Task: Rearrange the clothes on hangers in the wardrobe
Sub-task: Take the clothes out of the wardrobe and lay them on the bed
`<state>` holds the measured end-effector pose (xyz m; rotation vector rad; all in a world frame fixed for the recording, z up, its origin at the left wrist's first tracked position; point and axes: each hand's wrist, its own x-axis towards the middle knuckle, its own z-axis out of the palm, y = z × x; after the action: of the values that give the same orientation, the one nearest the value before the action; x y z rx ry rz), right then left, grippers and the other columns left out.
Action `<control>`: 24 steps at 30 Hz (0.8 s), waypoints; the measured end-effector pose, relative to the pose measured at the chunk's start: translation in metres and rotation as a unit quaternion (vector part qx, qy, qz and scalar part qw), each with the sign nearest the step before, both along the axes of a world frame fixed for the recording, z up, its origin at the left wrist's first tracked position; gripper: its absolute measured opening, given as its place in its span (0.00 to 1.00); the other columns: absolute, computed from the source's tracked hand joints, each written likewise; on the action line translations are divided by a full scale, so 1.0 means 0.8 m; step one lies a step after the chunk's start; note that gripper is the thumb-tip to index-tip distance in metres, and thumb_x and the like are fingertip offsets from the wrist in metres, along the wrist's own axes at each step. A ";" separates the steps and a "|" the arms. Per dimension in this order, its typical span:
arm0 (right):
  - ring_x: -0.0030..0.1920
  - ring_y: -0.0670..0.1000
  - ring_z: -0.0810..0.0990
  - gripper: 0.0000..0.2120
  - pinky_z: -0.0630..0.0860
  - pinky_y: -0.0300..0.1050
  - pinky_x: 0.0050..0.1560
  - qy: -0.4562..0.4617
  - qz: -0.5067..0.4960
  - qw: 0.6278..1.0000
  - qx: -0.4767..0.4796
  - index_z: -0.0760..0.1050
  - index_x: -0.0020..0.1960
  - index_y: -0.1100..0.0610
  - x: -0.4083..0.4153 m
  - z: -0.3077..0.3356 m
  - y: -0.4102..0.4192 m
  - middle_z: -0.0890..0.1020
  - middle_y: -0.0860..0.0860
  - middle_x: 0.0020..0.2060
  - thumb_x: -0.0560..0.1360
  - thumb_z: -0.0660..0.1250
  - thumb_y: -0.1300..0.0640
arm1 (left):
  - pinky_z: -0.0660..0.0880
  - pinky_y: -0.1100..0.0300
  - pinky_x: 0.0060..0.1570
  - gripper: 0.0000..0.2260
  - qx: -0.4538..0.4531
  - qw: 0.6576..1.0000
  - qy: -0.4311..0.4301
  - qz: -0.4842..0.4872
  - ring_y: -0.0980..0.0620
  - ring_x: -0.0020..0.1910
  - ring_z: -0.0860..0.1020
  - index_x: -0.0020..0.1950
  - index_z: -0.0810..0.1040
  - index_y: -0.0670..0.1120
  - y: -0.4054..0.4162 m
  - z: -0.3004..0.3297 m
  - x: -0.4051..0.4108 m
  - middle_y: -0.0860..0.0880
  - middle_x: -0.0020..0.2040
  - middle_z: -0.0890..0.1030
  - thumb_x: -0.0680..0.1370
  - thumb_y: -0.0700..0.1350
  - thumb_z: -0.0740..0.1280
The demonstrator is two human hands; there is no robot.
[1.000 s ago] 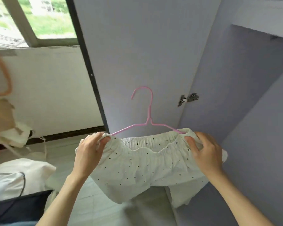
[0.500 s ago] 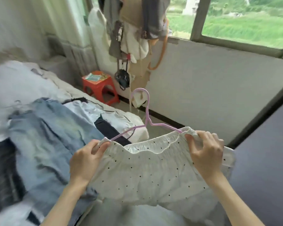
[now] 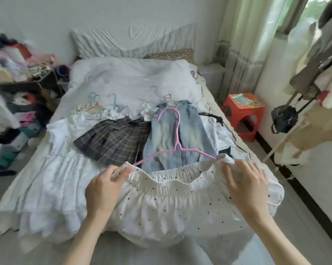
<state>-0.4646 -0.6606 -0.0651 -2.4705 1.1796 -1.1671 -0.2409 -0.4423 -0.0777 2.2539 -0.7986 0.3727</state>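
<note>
Obs.: person stands at the foot of a white-sheeted bed [image 3: 123, 77], both bare hands out in front.

Left hand [image 3: 104, 188]: fingers curled round the left end of the elastic waistband of a white skirt with small black dots [image 3: 171, 205]; thumb on top of the fabric. Right hand [image 3: 245, 186]: fingers bent over the right end of the same waistband, pinching it. Waistband is stretched between the two hands, sagging slightly at the middle.

A thin pink wire hanger [image 3: 175, 144] sits inside the skirt: its two shoulders run down into the waistband at each hand, hook rising upright beyond the fingers. The skirt's hem hangs below the hands, over the foot of the bed.

Just beyond the fingers, flat on the bed: faded light-blue denim jeans [image 3: 192, 134], directly behind the hanger. Beyond the left hand, a dark grey plaid pleated skirt [image 3: 113, 142], touching the jeans' left edge. Left of that hand, a white ruffled garment [image 3: 52, 173]. Further off, a cluster of loose pale wire hangers [image 3: 111, 102] by the jeans' top.

Right of the right hand, well apart, on the floor: an orange plastic stool [image 3: 241, 113]. Further right, clothes on a stand; detail blurred.
</note>
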 end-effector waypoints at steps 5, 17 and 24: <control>0.30 0.50 0.69 0.18 0.62 0.42 0.34 -0.069 0.122 0.990 -0.023 0.73 0.36 0.58 0.088 0.044 -0.001 0.69 0.44 0.29 0.74 0.58 0.44 | 0.73 0.52 0.35 0.32 -0.024 0.987 -0.104 0.122 0.40 0.34 0.78 0.44 0.80 0.41 0.048 0.063 0.036 0.42 0.34 0.82 0.69 0.70 0.57; 0.43 0.61 0.76 0.14 0.68 0.52 0.44 -0.175 0.207 0.962 0.017 0.74 0.42 0.61 0.328 0.154 0.019 0.80 0.57 0.37 0.75 0.66 0.49 | 0.68 0.48 0.46 0.22 -0.090 0.946 -0.229 0.213 0.41 0.39 0.75 0.44 0.77 0.37 0.074 0.205 0.226 0.36 0.39 0.80 0.73 0.58 0.65; 0.39 0.58 0.72 0.17 0.61 0.46 0.39 -0.192 0.198 0.959 0.070 0.64 0.36 0.55 0.510 0.176 0.049 0.72 0.52 0.33 0.72 0.57 0.41 | 0.61 0.50 0.47 0.21 -0.088 0.939 -0.262 0.207 0.40 0.43 0.73 0.45 0.78 0.38 0.105 0.261 0.403 0.36 0.39 0.79 0.73 0.57 0.67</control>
<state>-0.0566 -0.6210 0.0753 -2.1096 0.6040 -1.3057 0.0811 -0.3579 0.1309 2.1614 -0.5029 1.2327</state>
